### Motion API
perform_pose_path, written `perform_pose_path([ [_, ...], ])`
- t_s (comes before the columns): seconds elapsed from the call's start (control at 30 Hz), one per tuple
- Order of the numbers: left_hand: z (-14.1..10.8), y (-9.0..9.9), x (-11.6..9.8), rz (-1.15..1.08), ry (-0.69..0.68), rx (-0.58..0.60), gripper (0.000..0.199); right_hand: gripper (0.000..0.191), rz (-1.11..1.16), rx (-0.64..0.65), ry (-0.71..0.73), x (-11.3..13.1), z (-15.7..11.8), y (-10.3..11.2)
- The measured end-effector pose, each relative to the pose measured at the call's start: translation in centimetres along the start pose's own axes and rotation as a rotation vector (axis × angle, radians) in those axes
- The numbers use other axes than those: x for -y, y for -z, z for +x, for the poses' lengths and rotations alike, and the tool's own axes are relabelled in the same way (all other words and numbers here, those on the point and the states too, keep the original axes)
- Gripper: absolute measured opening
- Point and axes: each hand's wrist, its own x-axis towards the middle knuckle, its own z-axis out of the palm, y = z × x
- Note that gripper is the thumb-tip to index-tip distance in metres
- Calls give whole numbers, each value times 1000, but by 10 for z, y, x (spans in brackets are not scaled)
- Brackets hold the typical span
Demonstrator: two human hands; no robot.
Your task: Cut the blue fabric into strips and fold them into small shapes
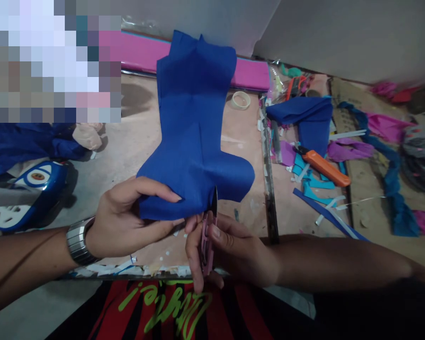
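Observation:
A large blue fabric piece (194,113) extends from my hands toward the back of the table, over a pink strip. My left hand (134,217), with a metal watch at the wrist, pinches the fabric's near left edge between thumb and fingers. My right hand (230,245) is wrapped round a small pink-handled cutting tool (208,245). Its dark blade stands against the near edge of the fabric, right of my left fingertips. Part of the blade is hidden by the fabric.
A pink roll (251,75) lies along the back, near a tape ring (241,100). At right are an orange-handled cutter (326,167), blue fabric (315,123), scraps and cardboard (361,189). A blue-and-white device (38,193) sits at left.

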Motion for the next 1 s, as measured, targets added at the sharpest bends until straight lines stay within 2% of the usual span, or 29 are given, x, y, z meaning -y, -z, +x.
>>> perform_pose_path([
  [0.1,1,0,1,-13,-54,-31,33,37,-1,-12,-10,0,0,1],
  [0.2,2,0,0,-8,-31,-37,33,34,7,5,-18,0,0,1],
  [0.3,2,0,-3,30,15,-49,33,29,-3,79,-19,-2,-1,1],
  [0.53,4,-1,-5,57,6,-68,33,32,-85,237,-81,-3,-4,2],
  [0.7,2,0,-4,59,31,-75,36,32,-236,192,-74,-2,-6,-1],
  [0.83,2,-1,-3,-28,59,-64,41,35,-280,173,-115,-2,-8,-2],
  [1.0,6,-1,-4,-80,1,-18,40,34,-311,162,-103,1,-8,-4],
])
